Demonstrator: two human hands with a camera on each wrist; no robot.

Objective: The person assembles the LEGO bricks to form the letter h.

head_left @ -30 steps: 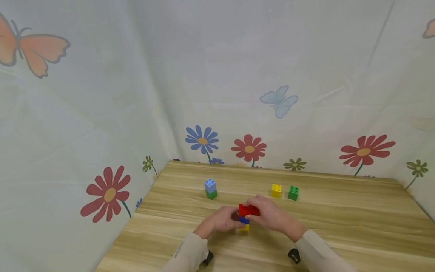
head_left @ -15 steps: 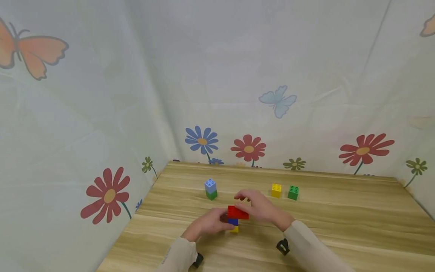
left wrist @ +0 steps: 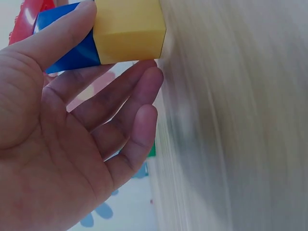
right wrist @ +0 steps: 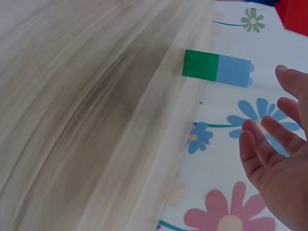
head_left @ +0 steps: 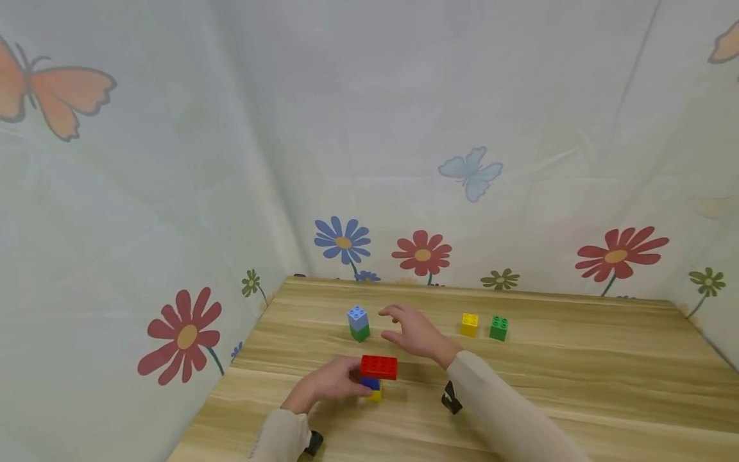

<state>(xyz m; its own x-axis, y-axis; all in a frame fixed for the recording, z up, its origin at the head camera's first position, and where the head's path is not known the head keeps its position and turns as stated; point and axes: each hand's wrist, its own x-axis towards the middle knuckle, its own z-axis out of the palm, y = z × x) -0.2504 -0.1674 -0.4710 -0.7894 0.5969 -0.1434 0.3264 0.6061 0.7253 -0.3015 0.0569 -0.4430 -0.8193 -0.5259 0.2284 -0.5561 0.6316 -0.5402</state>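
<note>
My left hand (head_left: 333, 385) pinches a small tower of toy building bricks between thumb and fingers. At its base is a yellow brick (left wrist: 130, 33), with a blue brick (left wrist: 70, 36) above it and a long red brick (head_left: 378, 367) on top, jutting out to the right. My right hand (head_left: 417, 332) hovers with nothing in it, its fingers loosely bent, just right of a two-brick stack. That stack has a light blue brick (head_left: 358, 317) on a green brick (head_left: 360, 333) and stands upright, apart from both hands.
Toward the back right of the wooden table (head_left: 554, 372) sit a single yellow brick (head_left: 469, 325) and a single green brick (head_left: 499, 328), slightly apart. A pale curtain (head_left: 369, 128) printed with flowers and butterflies rises behind the table and along its left side.
My right hand has let go of the red brick and moved left and away, toward the light blue and green stack. The left hand has shifted the tower leftward.
</note>
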